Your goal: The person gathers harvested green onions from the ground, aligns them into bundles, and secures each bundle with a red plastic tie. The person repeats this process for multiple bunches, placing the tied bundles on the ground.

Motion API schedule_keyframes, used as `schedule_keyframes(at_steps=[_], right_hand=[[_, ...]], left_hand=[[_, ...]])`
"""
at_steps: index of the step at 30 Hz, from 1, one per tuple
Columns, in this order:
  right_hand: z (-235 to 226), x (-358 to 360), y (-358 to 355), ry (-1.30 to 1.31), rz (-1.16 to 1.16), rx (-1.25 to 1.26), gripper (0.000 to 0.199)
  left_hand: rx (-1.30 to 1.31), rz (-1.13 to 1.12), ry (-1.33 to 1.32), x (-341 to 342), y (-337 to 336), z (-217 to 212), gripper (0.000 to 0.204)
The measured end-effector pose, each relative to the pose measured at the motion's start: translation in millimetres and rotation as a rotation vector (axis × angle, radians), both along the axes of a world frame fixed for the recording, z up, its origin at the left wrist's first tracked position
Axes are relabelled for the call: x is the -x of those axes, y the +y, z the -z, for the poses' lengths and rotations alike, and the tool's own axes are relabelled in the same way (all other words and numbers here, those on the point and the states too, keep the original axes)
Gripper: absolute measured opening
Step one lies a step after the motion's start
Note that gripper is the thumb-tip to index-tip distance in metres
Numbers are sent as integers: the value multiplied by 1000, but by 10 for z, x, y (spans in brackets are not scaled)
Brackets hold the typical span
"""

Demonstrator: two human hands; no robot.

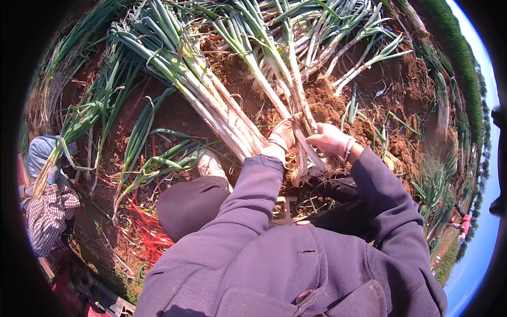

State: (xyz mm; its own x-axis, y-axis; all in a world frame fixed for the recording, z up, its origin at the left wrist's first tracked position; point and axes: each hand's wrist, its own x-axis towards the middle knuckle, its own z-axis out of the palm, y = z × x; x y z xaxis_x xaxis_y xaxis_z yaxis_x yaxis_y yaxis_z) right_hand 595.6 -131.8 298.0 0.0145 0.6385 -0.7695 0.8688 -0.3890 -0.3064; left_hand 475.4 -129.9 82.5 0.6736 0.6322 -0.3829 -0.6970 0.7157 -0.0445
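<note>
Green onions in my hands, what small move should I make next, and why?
I'd probably line up the green onions between your left hand and right hand: their stalks cross near your grip and the lower ends splay apart, while the bundle to the left lies nearly parallel.

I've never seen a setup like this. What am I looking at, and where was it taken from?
No machine here: a person works by hand. The picture comes from a wide fisheye camera worn on the person's head, looking down. The dark jacket is the wearer's. The left hand and right hand, in what look like pale gloves, are at the lower white part of a few green onion stalks; the left grips them, while the right's fingers are partly hidden. A thicker bundle of similar stalks lies to the left, over reddish-brown soil, with a loose pile beyond. At far left, a co-worker's checked sleeve shows.
</note>
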Motion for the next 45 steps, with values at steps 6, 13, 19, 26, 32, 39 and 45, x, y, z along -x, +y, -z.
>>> schedule_keyframes(at_steps=[6,13,19,26,32,39,45], right_hand=[[-1090,-35,255,389,492,-165,21],[-906,621,-49,-101,-377,-583,35],[-28,22,-178,-129,-182,-115,40],[47,-334,-90,256,72,144,47],[-16,-427,-109,315,223,-51,29],[406,-386,-584,509,634,-17,27],[-815,-255,115,469,636,-285,26]], left_hand=[[-103,126,148,-33,69,-292,27],[-141,-14,120,24,67,-76,18],[36,48,132,38,23,-136,17],[107,32,134,62,53,-128,15],[205,71,76,76,105,-350,13],[141,63,145,61,52,-179,16],[229,148,668,-16,40,-136,18]])
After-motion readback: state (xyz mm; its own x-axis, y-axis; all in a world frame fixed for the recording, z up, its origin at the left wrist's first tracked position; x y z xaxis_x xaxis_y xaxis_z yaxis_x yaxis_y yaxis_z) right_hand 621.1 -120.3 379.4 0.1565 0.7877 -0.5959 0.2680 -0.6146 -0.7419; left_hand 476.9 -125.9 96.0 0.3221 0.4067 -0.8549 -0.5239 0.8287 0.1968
